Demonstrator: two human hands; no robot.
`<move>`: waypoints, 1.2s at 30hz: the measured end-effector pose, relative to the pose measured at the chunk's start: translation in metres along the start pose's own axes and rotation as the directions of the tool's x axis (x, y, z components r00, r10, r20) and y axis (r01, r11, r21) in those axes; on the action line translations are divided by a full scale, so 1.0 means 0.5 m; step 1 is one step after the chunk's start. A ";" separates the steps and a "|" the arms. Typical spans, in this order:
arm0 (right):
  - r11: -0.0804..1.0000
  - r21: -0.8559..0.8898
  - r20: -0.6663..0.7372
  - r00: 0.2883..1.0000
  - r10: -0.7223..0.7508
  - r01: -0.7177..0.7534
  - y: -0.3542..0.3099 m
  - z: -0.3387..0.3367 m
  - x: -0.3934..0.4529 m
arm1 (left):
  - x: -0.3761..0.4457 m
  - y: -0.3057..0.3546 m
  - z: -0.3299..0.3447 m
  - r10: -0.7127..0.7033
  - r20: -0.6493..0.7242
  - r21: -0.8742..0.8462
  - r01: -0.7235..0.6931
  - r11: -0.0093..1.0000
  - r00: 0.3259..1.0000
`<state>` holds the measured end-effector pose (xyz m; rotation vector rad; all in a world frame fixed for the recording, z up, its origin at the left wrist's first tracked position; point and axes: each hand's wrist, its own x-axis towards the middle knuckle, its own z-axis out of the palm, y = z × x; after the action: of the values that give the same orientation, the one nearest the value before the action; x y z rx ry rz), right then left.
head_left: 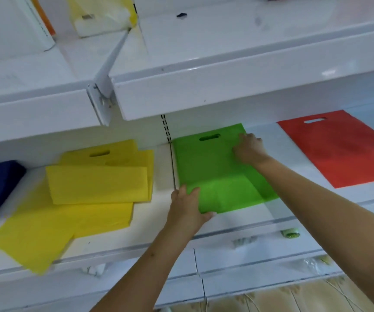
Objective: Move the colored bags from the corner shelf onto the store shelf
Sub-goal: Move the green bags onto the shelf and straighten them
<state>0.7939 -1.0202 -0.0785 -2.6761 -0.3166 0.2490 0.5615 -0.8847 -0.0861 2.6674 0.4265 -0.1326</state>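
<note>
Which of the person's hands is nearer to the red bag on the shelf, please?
The right hand. It rests on the green bag's far right part, beside the red bag but apart from it. The left hand grips the green bag's near left corner, farther away.

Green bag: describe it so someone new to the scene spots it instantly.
On the lower white shelf, just right of the vertical slotted upright, lies the green bag with both hands on it. Yellow bags sit left of it, a red bag right; it alone is green.
</note>
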 end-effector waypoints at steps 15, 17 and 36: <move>0.790 0.137 -0.086 0.802 -0.591 0.597 -0.412 0.131 -0.126 | -0.106 -0.130 -0.196 -0.074 -0.465 -0.446 -0.161 0.881 0.882; 0.732 0.147 -0.015 0.741 -0.671 0.665 -0.484 0.171 -0.155 | -0.133 -0.171 -0.242 -0.154 -0.507 -0.578 -0.202 0.791 0.848; 0.482 0.110 0.307 0.432 -0.848 0.869 -1.174 0.510 -0.405 | -0.466 -0.809 -0.492 -0.641 -0.595 -0.765 -0.094 0.638 0.485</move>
<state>0.4363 -0.4547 -0.0234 -2.1229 -1.7664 0.3371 0.2184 -0.4952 0.0099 1.6086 1.0128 1.0887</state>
